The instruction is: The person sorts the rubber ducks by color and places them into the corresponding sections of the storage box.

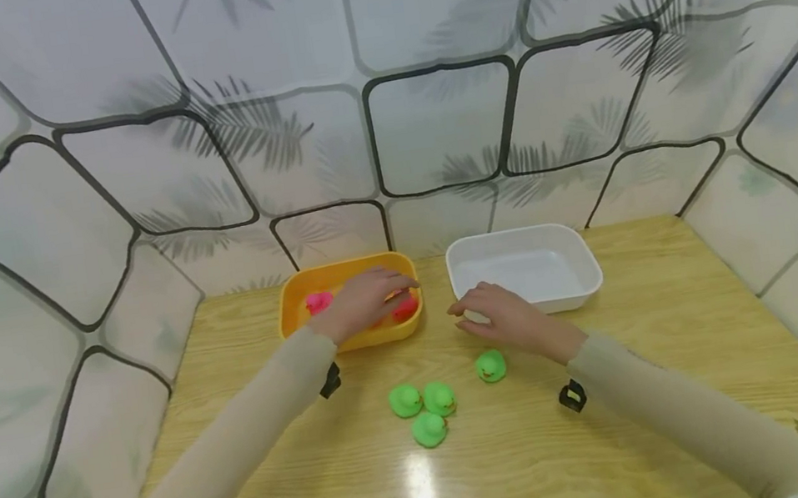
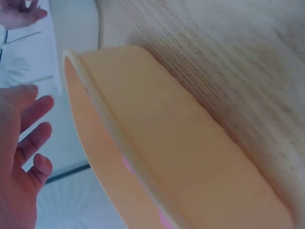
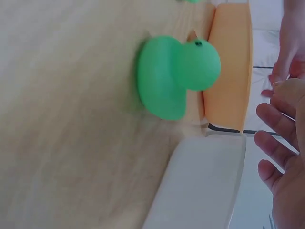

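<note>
My left hand [image 1: 368, 299] hovers over the orange bin [image 1: 341, 272] with loosely bent fingers and nothing in them; in the left wrist view that hand [image 2: 21, 143] is above the bin's rim. Inside the bin, a pink toy [image 1: 318, 302] and a red-pink toy [image 1: 404, 309] show, partly covered by the hand. My right hand [image 1: 502, 315], also holding nothing, is at the near left corner of the white bin [image 1: 573, 303]. Just below it on the table sits a green rubber duck [image 1: 491, 365], seen larger as the green duck [image 3: 164, 78] in the right wrist view.
Three more green ducks, among them a lower one [image 1: 430, 429], stand close together on the wooden table [image 1: 548, 465] in front of the orange bin. Patterned walls [image 1: 444, 134] enclose the table at the back and sides.
</note>
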